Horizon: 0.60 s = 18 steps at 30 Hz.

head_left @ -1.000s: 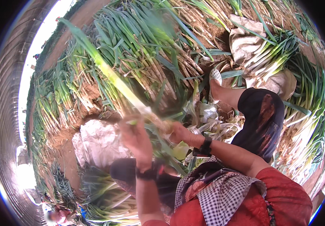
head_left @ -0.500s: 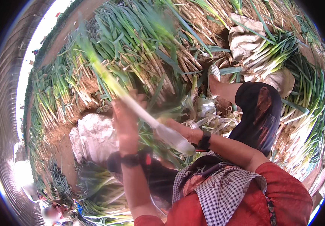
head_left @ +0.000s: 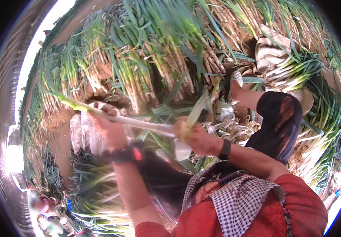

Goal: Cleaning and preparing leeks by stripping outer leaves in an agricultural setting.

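A long green onion [head_left: 139, 124] lies across both hands, its green top toward the left and its white root end near the right hand. My left hand [head_left: 110, 128] is wrapped round it where green turns to white. Close to the root end, my right hand [head_left: 202, 139] is closed on a loose outer leaf [head_left: 196, 110], a pale green strip that stands up from the fingers. Motion blur hides just how the right fingers meet the stalk. A pile of peeled leaves [head_left: 237, 129] lies beyond my right wrist.
Unpeeled green onions [head_left: 135, 79] lie in thick rows ahead. Cleaned white-stemmed ones lie at the right [head_left: 316, 146] and lower left [head_left: 107, 209]. Pale sacks sit at the left [head_left: 84, 134] and upper right [head_left: 271, 49]. My bent knee [head_left: 279, 104] rises at the right.
The green onion has swung from a steep slant to nearly level. My left hand has moved left and down along with it. An outer leaf now stands up from my right hand.
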{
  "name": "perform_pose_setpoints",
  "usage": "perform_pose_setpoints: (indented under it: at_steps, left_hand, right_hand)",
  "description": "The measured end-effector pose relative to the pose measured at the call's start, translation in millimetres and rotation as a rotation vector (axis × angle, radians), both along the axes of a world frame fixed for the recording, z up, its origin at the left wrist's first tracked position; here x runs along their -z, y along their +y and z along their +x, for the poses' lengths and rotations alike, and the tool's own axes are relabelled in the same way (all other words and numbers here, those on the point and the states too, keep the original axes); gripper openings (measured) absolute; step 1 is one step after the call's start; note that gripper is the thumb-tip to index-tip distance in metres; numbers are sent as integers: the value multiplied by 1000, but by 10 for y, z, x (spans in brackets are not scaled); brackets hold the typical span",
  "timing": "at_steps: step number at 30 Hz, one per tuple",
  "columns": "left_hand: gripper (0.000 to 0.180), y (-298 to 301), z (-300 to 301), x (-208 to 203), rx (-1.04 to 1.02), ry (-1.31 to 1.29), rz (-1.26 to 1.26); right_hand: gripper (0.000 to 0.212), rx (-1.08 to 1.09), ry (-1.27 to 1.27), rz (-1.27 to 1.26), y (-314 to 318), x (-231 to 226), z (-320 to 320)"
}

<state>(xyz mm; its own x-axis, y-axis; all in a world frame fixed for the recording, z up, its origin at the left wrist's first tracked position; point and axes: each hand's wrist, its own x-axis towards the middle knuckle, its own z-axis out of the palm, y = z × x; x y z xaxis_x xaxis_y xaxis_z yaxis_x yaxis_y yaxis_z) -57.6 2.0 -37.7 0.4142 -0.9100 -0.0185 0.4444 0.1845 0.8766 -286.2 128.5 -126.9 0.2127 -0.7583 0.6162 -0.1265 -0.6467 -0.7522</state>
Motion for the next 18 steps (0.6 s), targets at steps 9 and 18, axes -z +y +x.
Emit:
perform_pose_setpoints:
  at_steps: [9, 18]
  left_hand:
    - [52, -58, 577, -175, -186, -85, -180]
    - [43, 136, 422, 244, -140, -277, -113]
  right_hand:
    - [19, -107, 1133, 725, 589, 1769, -1025]
    - [11, 365, 350, -299, -615, -495, 665]
